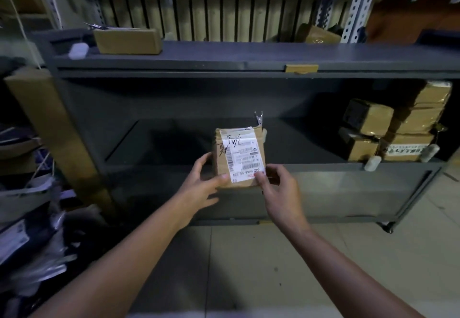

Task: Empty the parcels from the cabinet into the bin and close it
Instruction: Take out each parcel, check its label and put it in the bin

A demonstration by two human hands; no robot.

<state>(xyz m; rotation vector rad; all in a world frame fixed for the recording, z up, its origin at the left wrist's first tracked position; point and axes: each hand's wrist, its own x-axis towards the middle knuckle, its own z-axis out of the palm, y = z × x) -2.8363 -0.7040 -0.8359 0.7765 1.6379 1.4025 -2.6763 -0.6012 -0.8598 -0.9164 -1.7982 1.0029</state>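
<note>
Head view: 1 small cardboard parcel sits in front of the cabinet, level with its lower shelf opening and about mid-width, held up in the air rather than resting on the shelf. Both hands are clamped on it. The left hand wraps the left edge with its thumb on the front face, and the right hand pinches the lower right corner. Judged light, since fingertips alone carry it. The board looks stiff but has dented corners and a lifted top flap. The label and glossy tape probably make the front slick, so the bare cardboard sides are the better hold, with 1 palm under the base for the carry. Contents are unknown, so fragility cannot be judged. A stack of parcels waits at the right end of the cabinet's lower shelf, perhaps 4, though shadow blurs the count. 1 more box lies on the cabinet top toward the left. A metal clip shows just behind the parcel; whether it is attached, I cannot tell. No bin can be identified. Left of the cabinet a dark heap is too blurred to name. The cabinet's door is not identifiable, its back wall is in darkness, and the label print is too small to read.
</note>
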